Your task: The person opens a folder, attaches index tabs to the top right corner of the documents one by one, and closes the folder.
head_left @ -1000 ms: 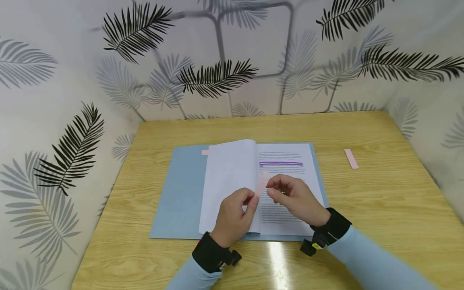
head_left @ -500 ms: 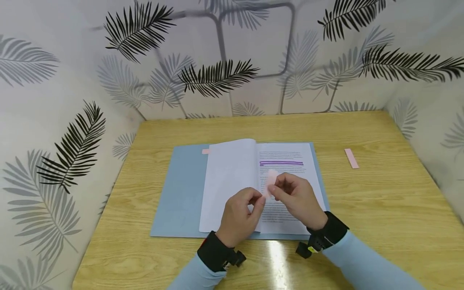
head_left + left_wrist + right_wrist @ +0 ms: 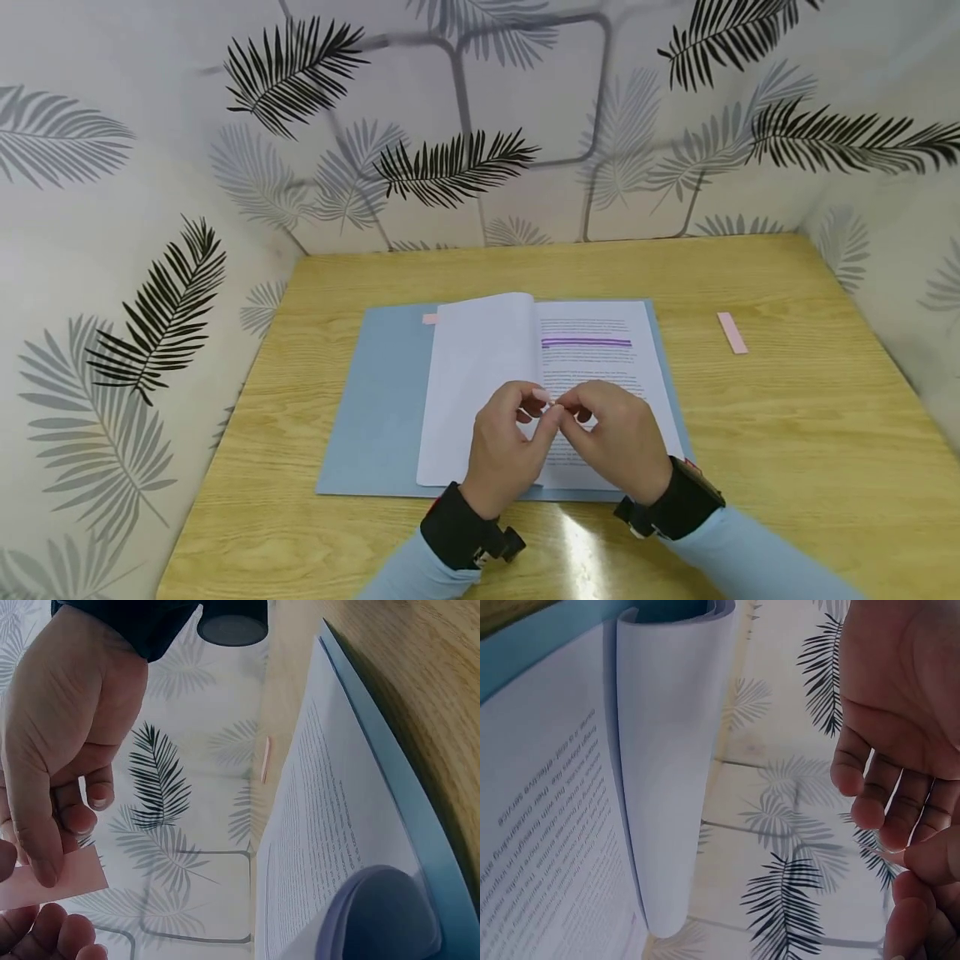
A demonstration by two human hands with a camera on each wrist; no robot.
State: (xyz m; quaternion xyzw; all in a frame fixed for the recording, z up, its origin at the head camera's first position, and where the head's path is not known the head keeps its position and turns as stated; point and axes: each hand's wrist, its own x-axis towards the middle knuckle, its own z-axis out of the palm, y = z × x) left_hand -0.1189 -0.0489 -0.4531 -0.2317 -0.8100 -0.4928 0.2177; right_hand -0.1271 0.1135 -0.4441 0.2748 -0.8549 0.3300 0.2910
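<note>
Both hands meet in front of me over an open document in a blue cover (image 3: 375, 400). Between them is a small pink sticky strip (image 3: 81, 874), mostly hidden by fingers in the head view. My right hand (image 3: 622, 437) pinches it, the thumb lying flat across it in the left wrist view. My left hand (image 3: 501, 454) pinches it too, thumb and fingertips close against the right hand's. The printed right page (image 3: 592, 358) carries purple highlighted lines. The blank-looking left page (image 3: 472, 375) curls up toward the spine.
A second pink strip (image 3: 732, 333) lies on the wooden table (image 3: 810, 400) to the right of the document. A pink tab (image 3: 430, 319) sticks out from the left page's upper edge. Leaf-patterned cloth (image 3: 525, 200) surrounds the table.
The hands have come together, and the right hand, at first apart from the strip or just at it, now pinches it. The strip, upright before, is now largely covered by fingers.
</note>
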